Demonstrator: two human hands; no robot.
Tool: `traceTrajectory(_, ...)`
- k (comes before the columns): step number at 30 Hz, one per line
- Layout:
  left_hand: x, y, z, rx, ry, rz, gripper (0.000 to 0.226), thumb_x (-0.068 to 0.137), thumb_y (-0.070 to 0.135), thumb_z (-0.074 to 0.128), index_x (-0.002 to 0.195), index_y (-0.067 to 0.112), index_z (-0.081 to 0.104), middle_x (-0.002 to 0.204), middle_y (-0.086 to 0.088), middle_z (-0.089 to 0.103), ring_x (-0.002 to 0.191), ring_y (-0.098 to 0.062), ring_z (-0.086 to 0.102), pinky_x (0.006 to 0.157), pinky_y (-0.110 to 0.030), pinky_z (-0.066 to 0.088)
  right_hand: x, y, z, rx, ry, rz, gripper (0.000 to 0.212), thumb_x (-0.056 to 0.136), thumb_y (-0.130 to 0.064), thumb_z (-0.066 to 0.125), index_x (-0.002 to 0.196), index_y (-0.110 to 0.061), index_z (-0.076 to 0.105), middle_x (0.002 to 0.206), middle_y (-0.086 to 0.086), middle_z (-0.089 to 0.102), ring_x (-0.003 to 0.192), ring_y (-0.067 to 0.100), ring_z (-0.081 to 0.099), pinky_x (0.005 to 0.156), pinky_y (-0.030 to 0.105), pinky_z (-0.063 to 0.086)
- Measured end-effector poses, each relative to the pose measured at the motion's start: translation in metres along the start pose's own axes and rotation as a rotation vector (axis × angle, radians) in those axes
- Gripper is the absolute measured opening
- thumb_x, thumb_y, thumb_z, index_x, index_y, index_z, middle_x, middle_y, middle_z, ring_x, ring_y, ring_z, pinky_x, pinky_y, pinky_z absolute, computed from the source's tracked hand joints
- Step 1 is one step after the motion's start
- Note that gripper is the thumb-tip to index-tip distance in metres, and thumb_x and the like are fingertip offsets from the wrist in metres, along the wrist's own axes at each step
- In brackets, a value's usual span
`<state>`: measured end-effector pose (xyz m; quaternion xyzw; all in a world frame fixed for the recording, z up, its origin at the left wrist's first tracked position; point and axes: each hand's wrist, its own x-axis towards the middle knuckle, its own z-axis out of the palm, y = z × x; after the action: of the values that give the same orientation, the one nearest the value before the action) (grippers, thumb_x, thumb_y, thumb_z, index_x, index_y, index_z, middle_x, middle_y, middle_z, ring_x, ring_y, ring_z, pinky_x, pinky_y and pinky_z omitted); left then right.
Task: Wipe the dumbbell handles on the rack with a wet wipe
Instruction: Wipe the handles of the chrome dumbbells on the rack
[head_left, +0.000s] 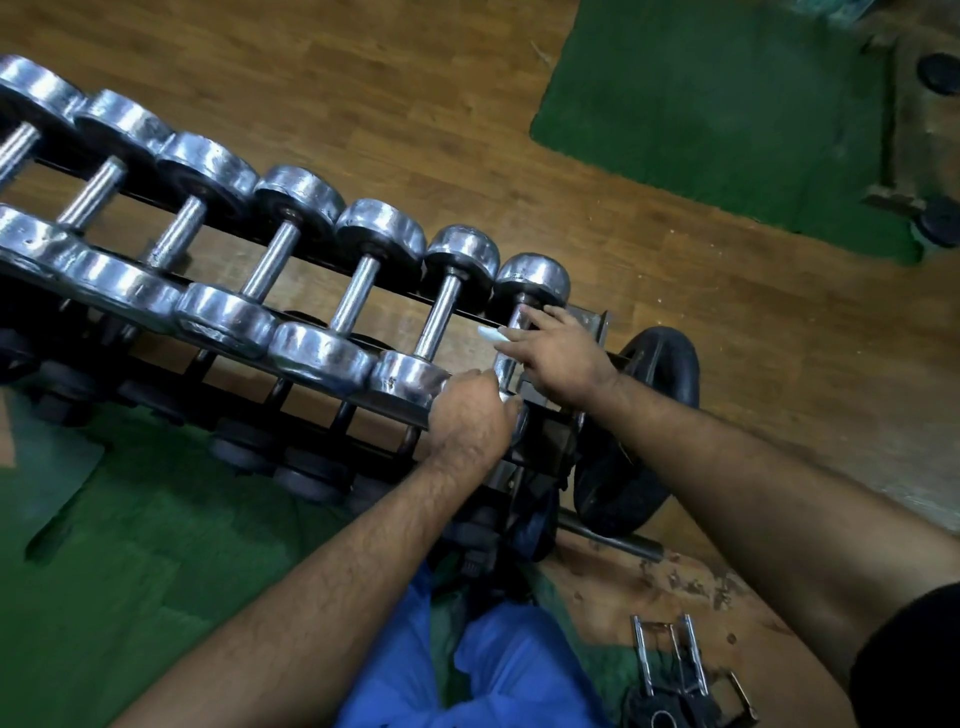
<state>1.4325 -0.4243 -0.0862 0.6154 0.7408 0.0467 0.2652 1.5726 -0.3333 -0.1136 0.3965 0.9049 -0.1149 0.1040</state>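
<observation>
Seven chrome dumbbells (291, 260) sit in a row on the black steel rack (363, 405) below me, round heads dented and glossy, straight bars between them. I'm at the end dumbbell (530, 280), the one at the right of the row. My right hand (558, 353) lies over its handle (511, 343), fingers fairly straight and spread, with the wet wipe (493, 334) under the fingertips; a pale, flat strip of it pokes out on the left side of the bar. My left hand (470, 415) is curled around the near head of that same dumbbell, knuckles up, gripping the chrome at the rack's front rail. Darker, matte dumbbells show dimly on the lower tier (291, 467). A black rubber weight plate (639, 431) stands on edge just beside the rack's end. The floor is worn wood planks (467, 130) with rough green matting (717, 114) on parts of it. Chrome cable handles (675, 670) lie by my right forearm, and blue trousers (467, 675) show at the bottom.
</observation>
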Motion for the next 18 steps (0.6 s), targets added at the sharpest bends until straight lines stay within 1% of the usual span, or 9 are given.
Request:
traceTrajectory(2,-0.002,0.002,0.008,-0.035,0.025,-0.034,0.048,0.091,0.045,0.059,0.124,0.009,0.057,0.124,-0.009,0.058,0.114,-0.026,0.056,0.089,-0.037,0.047,-0.001,-0.002,-0.001,-0.090,-0.014,-0.093,0.051,0.094,-0.023,0.050,0.145,-0.028,0.049,0.151,-0.008,0.046,0.149,0.028,0.022,0.118,0.049,0.018)
traceTrajectory(5,-0.007,0.001,0.014,-0.177,0.070,-0.102,0.063,0.091,0.038,0.064,0.140,0.004,0.043,0.144,-0.010,0.047,0.131,-0.024,0.046,0.104,-0.031,0.038,-0.006,-0.008,0.005,-0.127,-0.057,-0.289,0.055,0.091,-0.029,0.055,0.146,-0.028,0.046,0.150,-0.007,0.048,0.147,0.028,0.028,0.117,0.049,0.019)
traceTrajectory(7,-0.010,0.002,0.016,-0.230,0.102,-0.127,0.073,0.090,0.040,0.065,0.146,0.002,0.036,0.151,-0.012,0.040,0.138,-0.023,0.039,0.110,-0.029,0.032,-0.010,0.000,0.008,-0.146,-0.023,-0.333,0.055,0.092,-0.029,0.054,0.146,-0.030,0.046,0.148,-0.008,0.049,0.145,0.028,0.033,0.116,0.051,0.021)
traceTrajectory(8,-0.012,0.003,0.019,-0.238,0.117,-0.129,0.077,0.090,0.042,0.065,0.148,0.002,0.033,0.152,-0.012,0.038,0.139,-0.023,0.037,0.111,-0.029,0.031,-0.012,0.008,0.009,-0.161,0.006,-0.321,0.054,0.092,-0.029,0.053,0.146,-0.031,0.046,0.146,-0.008,0.052,0.144,0.029,0.035,0.116,0.052,0.022)
traceTrajectory(10,-0.015,0.006,0.023,-0.246,0.147,-0.127,0.078,0.090,0.043,0.065,0.148,0.002,0.032,0.153,-0.013,0.036,0.139,-0.025,0.036,0.111,-0.030,0.032,-0.011,0.021,0.006,-0.180,0.056,-0.237,0.055,0.092,-0.025,0.054,0.146,-0.031,0.045,0.144,-0.009,0.054,0.144,0.029,0.035,0.116,0.053,0.023)
traceTrajectory(12,-0.018,0.008,0.027,-0.259,0.169,-0.128,0.078,0.090,0.042,0.066,0.148,0.002,0.033,0.152,-0.014,0.037,0.139,-0.025,0.037,0.110,-0.031,0.032,-0.011,0.020,0.006,-0.170,0.089,-0.176,0.060,0.093,-0.021,0.052,0.151,-0.028,0.038,0.144,-0.008,0.054,0.145,0.030,0.033,0.116,0.053,0.023)
traceTrajectory(14,-0.018,0.006,0.032,-0.278,0.190,-0.140,0.079,0.088,0.043,0.068,0.146,0.002,0.035,0.150,-0.013,0.040,0.137,-0.026,0.038,0.110,-0.033,0.034,-0.011,0.010,0.013,-0.177,0.111,-0.208,0.059,0.094,-0.024,0.044,0.152,-0.022,0.035,0.138,-0.005,0.059,0.145,0.029,0.033,0.115,0.051,0.023)
traceTrajectory(16,-0.017,0.003,0.035,-0.299,0.215,-0.159,0.077,0.085,0.047,0.069,0.143,0.005,0.041,0.144,-0.010,0.046,0.132,-0.025,0.044,0.106,-0.036,0.041,-0.014,0.005,0.020,-0.207,0.102,-0.277,0.052,0.096,-0.030,0.047,0.147,-0.021,0.045,0.140,-0.003,0.059,0.145,0.029,0.033,0.115,0.052,0.025)
traceTrajectory(18,-0.017,0.002,0.039,-0.292,0.232,-0.183,0.076,0.083,0.051,0.069,0.138,0.005,0.044,0.139,-0.009,0.050,0.127,-0.025,0.048,0.101,-0.038,0.046,-0.016,0.012,0.017,-0.232,0.111,-0.284,0.047,0.094,-0.028,0.051,0.141,-0.023,0.053,0.143,-0.003,0.056,0.145,0.032,0.033,0.115,0.053,0.027)
